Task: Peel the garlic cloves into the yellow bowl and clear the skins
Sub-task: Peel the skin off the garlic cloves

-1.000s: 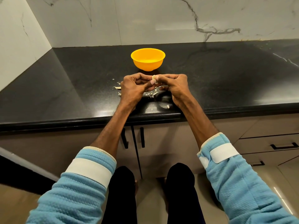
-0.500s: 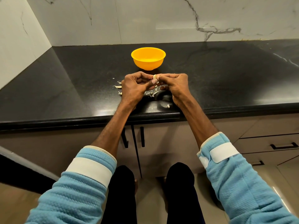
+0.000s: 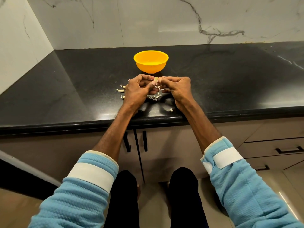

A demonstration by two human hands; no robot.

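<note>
Black stone counter (image 3: 65, 89) under a marble wall (image 3: 148, 22), and I'm taking the yellow bowl (image 3: 151, 68), which stands toward the back, as my marker. In front of the bowl and off to its left, I see a few loose garlic pieces (image 3: 120, 90) lying on the stone. Next comes the left hand (image 3: 136, 92), just in front of the bowl, fingers curled, thumb up against the clove. Dead in front of the bowl, the garlic clove (image 3: 156, 78) is pinched between both hands, with a strip of skin (image 3: 158, 86) hanging from it. Further out from the bowl, under the hands, there's a scatter of skins (image 3: 153, 97). The right hand (image 3: 176, 88) is in front of the bowl, a touch to its right, fingertips pinching that same clove. One last scrap (image 3: 171, 109) lies well in front of the bowl, slightly right, near the counter's edge. What's inside the bowl, I can't tell.
</note>
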